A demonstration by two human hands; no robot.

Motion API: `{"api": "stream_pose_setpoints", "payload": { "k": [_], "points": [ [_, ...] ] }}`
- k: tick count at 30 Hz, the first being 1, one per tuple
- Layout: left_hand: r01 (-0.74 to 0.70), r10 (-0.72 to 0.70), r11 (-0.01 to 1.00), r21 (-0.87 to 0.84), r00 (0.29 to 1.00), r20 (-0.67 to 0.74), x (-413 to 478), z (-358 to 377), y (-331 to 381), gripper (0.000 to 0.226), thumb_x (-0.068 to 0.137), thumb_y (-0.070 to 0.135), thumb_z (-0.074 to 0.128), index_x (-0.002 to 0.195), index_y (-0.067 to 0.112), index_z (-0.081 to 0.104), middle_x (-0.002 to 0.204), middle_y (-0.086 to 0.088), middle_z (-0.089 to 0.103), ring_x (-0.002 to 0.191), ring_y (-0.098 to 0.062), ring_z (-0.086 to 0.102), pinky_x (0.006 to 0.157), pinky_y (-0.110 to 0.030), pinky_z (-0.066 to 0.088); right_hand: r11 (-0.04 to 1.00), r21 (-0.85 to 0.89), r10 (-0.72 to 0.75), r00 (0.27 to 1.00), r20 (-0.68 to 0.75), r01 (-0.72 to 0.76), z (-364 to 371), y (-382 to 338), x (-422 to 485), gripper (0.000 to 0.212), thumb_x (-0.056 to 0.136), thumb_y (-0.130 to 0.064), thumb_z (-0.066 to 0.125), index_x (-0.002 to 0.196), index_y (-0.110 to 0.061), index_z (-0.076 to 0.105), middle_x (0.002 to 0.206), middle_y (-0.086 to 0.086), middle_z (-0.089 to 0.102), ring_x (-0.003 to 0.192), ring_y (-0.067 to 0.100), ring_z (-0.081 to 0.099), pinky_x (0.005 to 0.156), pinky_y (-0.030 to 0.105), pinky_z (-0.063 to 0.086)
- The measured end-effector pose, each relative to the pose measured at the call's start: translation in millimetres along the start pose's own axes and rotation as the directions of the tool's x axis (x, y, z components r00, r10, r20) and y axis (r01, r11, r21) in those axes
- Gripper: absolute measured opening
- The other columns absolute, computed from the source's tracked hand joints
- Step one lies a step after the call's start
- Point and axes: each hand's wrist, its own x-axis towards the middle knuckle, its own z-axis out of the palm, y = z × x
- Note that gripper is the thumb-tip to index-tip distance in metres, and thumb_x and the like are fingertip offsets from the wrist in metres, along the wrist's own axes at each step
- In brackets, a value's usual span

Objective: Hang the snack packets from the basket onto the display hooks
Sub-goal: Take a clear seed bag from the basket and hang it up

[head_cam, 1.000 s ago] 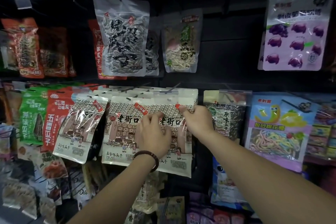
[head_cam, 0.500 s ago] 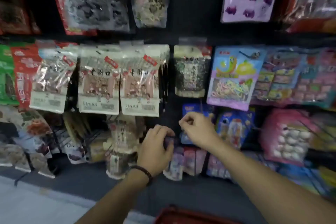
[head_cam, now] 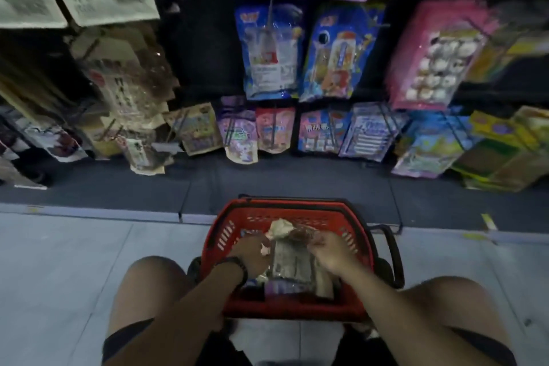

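The display hooks [head_cam: 271, 13] were set well above and beyond both grips. The red basket [head_cam: 222, 238] was placed on the floor, enclosing both grips. A grey snack packet [head_cam: 289, 261] was laid between them, its long axis pointed away toward the hooks. The right grip [head_cam: 329, 252] was curled onto its far right corner. The left grip [head_cam: 252, 249] was set against its left edge, clamped or not could not be told. Both were judged equally near.

Tile floor [head_cam: 74, 261] w/ red basket [head_cam: 297, 309] on it.

Left hand [head_cam: 252, 250] and right hand [head_cam: 330, 253] touch snack packets [head_cam: 289, 260] inside the red basket [head_cam: 226, 235].
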Motion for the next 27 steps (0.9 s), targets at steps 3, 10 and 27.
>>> {"api": "stream_pose_setpoints", "payload": {
  "k": [3, 10, 27],
  "points": [
    [0.13, -0.127, 0.99, -0.046, 0.99, 0.062, 21.3, 32.0, -4.0, 0.046, 0.094, 0.031, 0.07, 0.132, 0.013, 0.053, 0.129, -0.01, 0.06, 0.122, -0.03, 0.061, 0.099, -0.03, 0.049, 0.99, 0.041, 0.129, 0.989, 0.068, -0.132, 26.5, 43.3, 16.0, 0.028, 0.093, -0.021, 0.068, 0.066, -0.015, 0.066, 0.071, 0.006, 0.068, 0.075, 0.027, 0.067, 0.066, 0.031, 0.045],
    [0.372, -0.377, 0.877, -0.303, 0.925, 0.045, 95.8, 103.4, -70.9, 0.081, 0.074, 0.055, 0.077, 0.139, 0.012, 0.056, 0.137, -0.008, 0.063, 0.125, -0.03, 0.062, 0.107, -0.04, 0.052, 0.89, 0.323, 0.295, 0.946, 0.135, -0.323, 73.2, 108.4, 42.1, 0.042, 0.073, -0.044, 0.078, 0.1, -0.012, 0.079, 0.098, 0.009, 0.08, 0.092, 0.03, 0.076, 0.083, 0.039, 0.059],
    [0.45, -0.33, 0.359, -0.818, 0.881, 0.34, 48.0, 76.7, -7.0, 0.005, 0.095, 0.01, 0.073, 0.091, 0.011, 0.072, 0.075, -0.003, 0.074, 0.075, -0.023, 0.074, 0.07, -0.034, 0.062, 0.851, 0.383, 0.356, 0.931, 0.083, -0.36, 68.2, 91.7, 30.1, 0.063, 0.075, -0.048, 0.072, 0.134, -0.027, 0.071, 0.099, 0.0, 0.072, 0.087, 0.021, 0.064, 0.07, 0.029, 0.05]
  ]
}}
